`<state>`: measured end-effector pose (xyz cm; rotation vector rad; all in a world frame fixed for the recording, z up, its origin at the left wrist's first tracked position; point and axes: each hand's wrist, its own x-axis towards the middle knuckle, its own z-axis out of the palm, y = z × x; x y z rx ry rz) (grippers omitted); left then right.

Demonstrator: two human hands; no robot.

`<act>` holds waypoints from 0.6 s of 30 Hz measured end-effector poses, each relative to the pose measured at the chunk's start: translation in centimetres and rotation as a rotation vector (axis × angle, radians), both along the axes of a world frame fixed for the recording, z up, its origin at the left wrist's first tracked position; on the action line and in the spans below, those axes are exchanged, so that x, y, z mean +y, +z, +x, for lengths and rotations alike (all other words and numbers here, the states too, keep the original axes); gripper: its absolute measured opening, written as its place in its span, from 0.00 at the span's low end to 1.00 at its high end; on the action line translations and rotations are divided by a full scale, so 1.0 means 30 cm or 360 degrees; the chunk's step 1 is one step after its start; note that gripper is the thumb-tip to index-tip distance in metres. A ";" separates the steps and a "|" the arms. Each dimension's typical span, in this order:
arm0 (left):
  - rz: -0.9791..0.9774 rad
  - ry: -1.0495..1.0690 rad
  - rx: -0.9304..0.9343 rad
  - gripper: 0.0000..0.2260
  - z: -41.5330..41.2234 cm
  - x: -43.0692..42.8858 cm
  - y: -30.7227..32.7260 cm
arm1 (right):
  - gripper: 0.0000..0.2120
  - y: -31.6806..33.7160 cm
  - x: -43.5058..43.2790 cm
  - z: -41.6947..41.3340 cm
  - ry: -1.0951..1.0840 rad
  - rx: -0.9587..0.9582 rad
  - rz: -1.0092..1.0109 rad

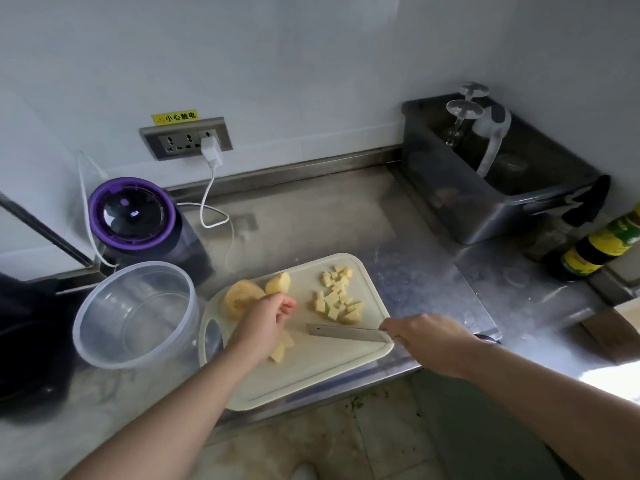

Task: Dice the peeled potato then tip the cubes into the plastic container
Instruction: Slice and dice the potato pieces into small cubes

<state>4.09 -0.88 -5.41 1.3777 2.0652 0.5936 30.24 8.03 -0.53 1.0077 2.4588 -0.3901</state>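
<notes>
A pale cutting board point(311, 375) lies on the steel counter. Several potato cubes point(337, 301) sit heaped at its far right. Two larger peeled potato chunks point(256, 289) lie at its far left. My left hand point(265, 323) hovers with curled fingers over a few potato strips point(282, 348), partly hiding them; I cannot tell whether it touches them. My right hand point(426, 337) grips the handle of a knife point(343, 332), whose blade lies across the board pointing left. A clear plastic container point(135, 313) stands just left of the board with nothing in it.
A purple-lidded appliance point(133, 220) with a white cable stands behind the container. A grey bin point(491, 188) holding glasses sits at the back right, with dark sauce bottles point(595, 247) beside it. A dark pot point(24, 341) is at the left edge. The counter's front edge runs just under the board.
</notes>
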 end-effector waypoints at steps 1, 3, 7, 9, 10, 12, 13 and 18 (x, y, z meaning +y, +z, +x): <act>-0.0022 -0.0007 0.0008 0.11 -0.015 -0.021 0.009 | 0.19 -0.011 0.020 -0.016 0.0027 -0.0004 0.0038; -0.0074 -0.0017 0.0060 0.12 -0.039 -0.056 0.019 | 0.20 -0.020 0.059 -0.054 0.0065 -0.0015 0.0086; -0.0251 -0.0167 0.0116 0.18 -0.069 -0.110 0.010 | 0.17 -0.029 0.101 -0.127 0.0081 0.0041 0.0076; -0.0374 -0.0323 0.0195 0.23 -0.078 -0.125 -0.007 | 0.16 -0.034 0.105 -0.156 0.0041 0.0078 0.0045; -0.0417 -0.0393 0.0270 0.25 -0.081 -0.127 -0.014 | 0.15 -0.038 0.107 -0.168 0.0018 0.0098 0.0029; -0.0429 -0.0480 0.0379 0.27 -0.079 -0.124 -0.015 | 0.15 -0.043 0.105 -0.184 -0.0015 0.0133 0.0004; -0.0413 -0.0516 0.0409 0.26 -0.076 -0.120 -0.012 | 0.15 -0.042 0.101 -0.188 -0.0031 0.0153 -0.0009; -0.0336 -0.0561 0.0490 0.17 -0.055 -0.096 0.000 | 0.14 -0.022 0.063 -0.154 -0.0062 0.0239 -0.0017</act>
